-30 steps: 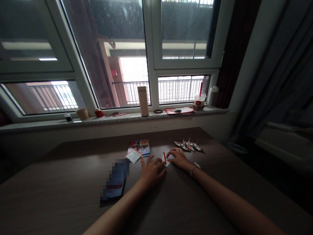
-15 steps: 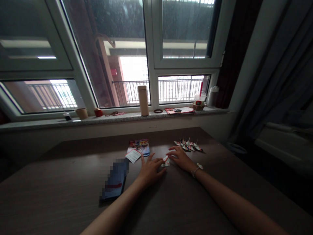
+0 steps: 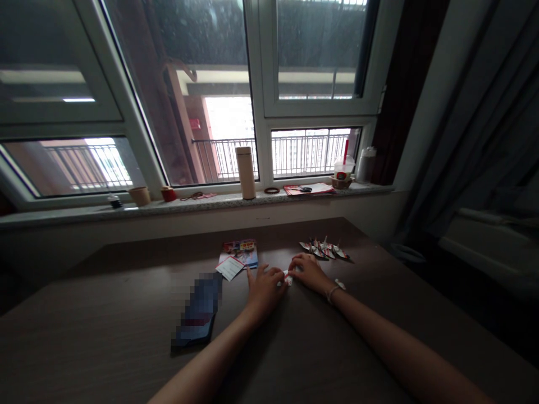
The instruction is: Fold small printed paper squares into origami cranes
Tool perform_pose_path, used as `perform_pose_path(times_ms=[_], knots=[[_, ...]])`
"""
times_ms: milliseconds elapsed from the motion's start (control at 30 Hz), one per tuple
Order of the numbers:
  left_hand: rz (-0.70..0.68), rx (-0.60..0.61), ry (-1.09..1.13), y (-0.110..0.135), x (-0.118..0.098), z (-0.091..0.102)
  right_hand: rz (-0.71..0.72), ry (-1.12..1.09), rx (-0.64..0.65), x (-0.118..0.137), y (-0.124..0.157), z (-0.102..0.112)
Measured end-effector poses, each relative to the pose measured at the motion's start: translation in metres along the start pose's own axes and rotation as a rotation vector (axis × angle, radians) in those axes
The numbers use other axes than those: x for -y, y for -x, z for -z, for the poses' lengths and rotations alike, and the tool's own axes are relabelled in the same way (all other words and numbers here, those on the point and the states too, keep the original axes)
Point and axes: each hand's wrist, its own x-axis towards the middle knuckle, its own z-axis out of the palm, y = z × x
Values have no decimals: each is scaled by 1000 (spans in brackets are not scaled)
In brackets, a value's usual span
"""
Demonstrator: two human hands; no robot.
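A small piece of folded paper (image 3: 288,278), white with red, lies on the brown table between my two hands, partly covered by fingers. My left hand (image 3: 267,289) grips its left side with thumb and index finger, the other fingers raised. From the right, my right hand (image 3: 309,273) closes its fingertips on the paper's other side; a bracelet circles that wrist. Beyond my right hand stands a cluster of several pointed folded-paper pieces (image 3: 324,248). Left of my left hand, a white square paper with a red edge (image 3: 229,268) rests partly over colourful printed sheets (image 3: 250,255).
A dark phone (image 3: 196,311), its screen blurred out, lies left of my left forearm. On the windowsill (image 3: 202,205) stand a beige bottle (image 3: 246,174), a drink cup with a red straw (image 3: 343,168), a grey bottle (image 3: 366,165), small pots, and scissors (image 3: 305,189) on red papers.
My right hand has drawn its fingers in and curled them onto the folded paper. My left hand has shifted slightly right, its thumb closer to the index finger.
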Motion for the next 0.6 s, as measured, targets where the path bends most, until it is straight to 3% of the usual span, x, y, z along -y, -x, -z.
perform_pose_path(times_ms=[333, 600], knots=[[-40, -4, 28, 2, 1, 3, 11, -3, 0, 0, 1, 0], [-76, -8, 3, 6, 4, 2, 61, -74, -25, -14, -3, 1]])
